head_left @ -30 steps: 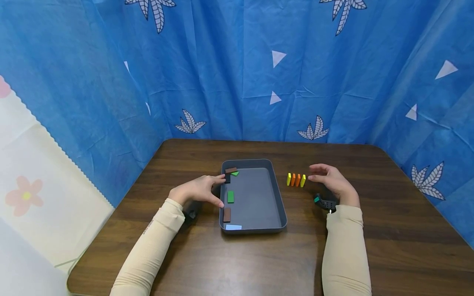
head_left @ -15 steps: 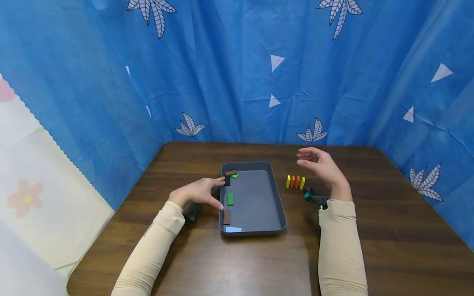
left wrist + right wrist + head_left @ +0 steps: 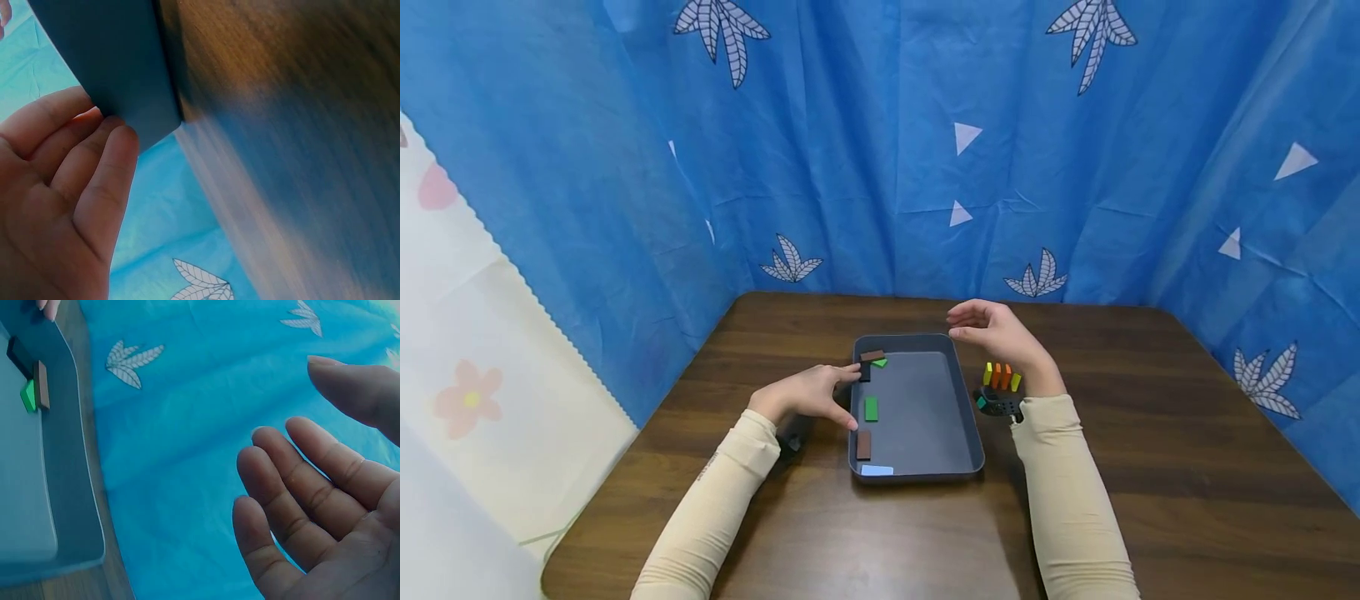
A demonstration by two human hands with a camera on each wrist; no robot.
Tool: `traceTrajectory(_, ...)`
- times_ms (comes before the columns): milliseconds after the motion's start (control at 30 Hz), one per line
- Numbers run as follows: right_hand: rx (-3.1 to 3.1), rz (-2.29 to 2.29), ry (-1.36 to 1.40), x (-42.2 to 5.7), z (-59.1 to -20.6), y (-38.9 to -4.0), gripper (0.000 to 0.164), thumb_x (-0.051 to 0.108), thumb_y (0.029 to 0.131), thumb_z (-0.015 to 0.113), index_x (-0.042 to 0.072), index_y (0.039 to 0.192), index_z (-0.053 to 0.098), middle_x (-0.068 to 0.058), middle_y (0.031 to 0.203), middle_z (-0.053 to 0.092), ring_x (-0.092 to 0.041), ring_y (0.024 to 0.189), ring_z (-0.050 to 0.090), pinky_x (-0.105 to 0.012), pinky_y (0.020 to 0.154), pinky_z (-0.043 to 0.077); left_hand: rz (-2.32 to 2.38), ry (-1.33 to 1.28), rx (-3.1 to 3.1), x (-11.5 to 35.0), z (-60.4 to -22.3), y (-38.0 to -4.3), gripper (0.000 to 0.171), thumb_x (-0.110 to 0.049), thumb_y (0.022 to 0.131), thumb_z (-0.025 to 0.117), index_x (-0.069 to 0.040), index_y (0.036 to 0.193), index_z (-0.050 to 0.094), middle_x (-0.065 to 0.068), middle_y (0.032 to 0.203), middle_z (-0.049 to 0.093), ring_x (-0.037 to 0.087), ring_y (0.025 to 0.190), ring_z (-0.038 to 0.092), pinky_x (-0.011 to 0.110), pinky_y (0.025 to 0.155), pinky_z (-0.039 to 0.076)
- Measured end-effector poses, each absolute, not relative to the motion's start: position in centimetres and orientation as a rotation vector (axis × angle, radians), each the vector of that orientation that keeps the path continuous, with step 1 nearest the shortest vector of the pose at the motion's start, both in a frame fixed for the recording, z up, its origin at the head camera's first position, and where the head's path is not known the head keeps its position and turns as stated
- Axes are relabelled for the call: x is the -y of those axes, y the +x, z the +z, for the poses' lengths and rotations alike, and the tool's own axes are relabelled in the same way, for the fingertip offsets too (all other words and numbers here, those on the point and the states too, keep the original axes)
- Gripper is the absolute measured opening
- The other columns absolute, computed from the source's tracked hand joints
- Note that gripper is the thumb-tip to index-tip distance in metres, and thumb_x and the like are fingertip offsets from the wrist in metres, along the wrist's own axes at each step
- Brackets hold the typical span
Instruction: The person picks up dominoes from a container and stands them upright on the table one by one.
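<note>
A dark grey rectangular tray lies on the wooden table. My left hand is at its left wall, thumb and fingers spread apart; in the left wrist view its fingertips touch the wall near the rim. Along that side inside the tray lie a black block, a green block, a brown block and a light blue block. Another brown block overlaps a green one at the far left corner. My right hand hovers by the far right corner, fingers loosely bent, holding nothing.
Right of the tray, yellow and orange blocks stand upright in a short row, under the right forearm. A wrist device hangs below the right wrist. Behind the table hangs a blue curtain.
My right hand has moved left, from beside the upright blocks to the tray's far right corner. The left hand has stayed at the tray's wall. The head view has shifted slightly.
</note>
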State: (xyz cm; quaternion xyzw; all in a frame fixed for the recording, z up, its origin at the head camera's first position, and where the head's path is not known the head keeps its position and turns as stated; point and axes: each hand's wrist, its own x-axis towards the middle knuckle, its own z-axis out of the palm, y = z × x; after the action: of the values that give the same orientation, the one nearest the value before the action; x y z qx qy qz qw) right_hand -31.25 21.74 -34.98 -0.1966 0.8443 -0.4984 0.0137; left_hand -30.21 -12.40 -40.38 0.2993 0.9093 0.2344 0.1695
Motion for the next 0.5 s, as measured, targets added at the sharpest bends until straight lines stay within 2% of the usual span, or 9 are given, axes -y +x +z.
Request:
traceTrajectory(100, -2.610, -1.544, -0.620, -20.7, -35.0, -31.4, 0.037, 0.018, 0.096, 0.069, 0.001, 0.128, 0.061, -0.018, 0.126, 0.064, -0.031, 0.115, 0.063, -0.049, 0.102, 0.052, 0.676, 0.856, -2.569, 12.3, -40.7, -30.2, 0.096, -0.042, 0.080, 0.084, 0.000, 0.153, 0.038, 0.011, 0.165, 0.029, 0.033, 0.150, 0.031, 0.051, 0.117, 0.035)
traceTrajectory(200, -2.586, -1.531, -0.654, -19.5, -35.1, -31.8, 0.037, 0.019, 0.095, 0.069, 0.001, 0.127, 0.061, -0.018, 0.125, 0.065, -0.029, 0.113, 0.063, -0.046, 0.100, 0.053, 0.670, 0.844, -2.574, 12.2, -41.0, -30.2, 0.096, -0.043, 0.079, 0.084, -0.002, 0.153, 0.039, 0.009, 0.165, 0.028, 0.032, 0.151, 0.031, 0.051, 0.118, 0.035)
traceTrajectory(500, -2.443, -1.542, -0.805, -15.9, -36.0, -33.5, 0.031, 0.007, 0.094, 0.068, -0.005, 0.122, 0.063, -0.024, 0.119, 0.065, -0.022, 0.104, 0.065, -0.038, 0.096, 0.056, 0.688, 0.810, -2.590, 12.3, -41.0, -30.4, 0.097, -0.046, 0.078, 0.084, -0.003, 0.153, 0.040, 0.008, 0.164, 0.031, 0.032, 0.150, 0.033, 0.051, 0.118, 0.034)
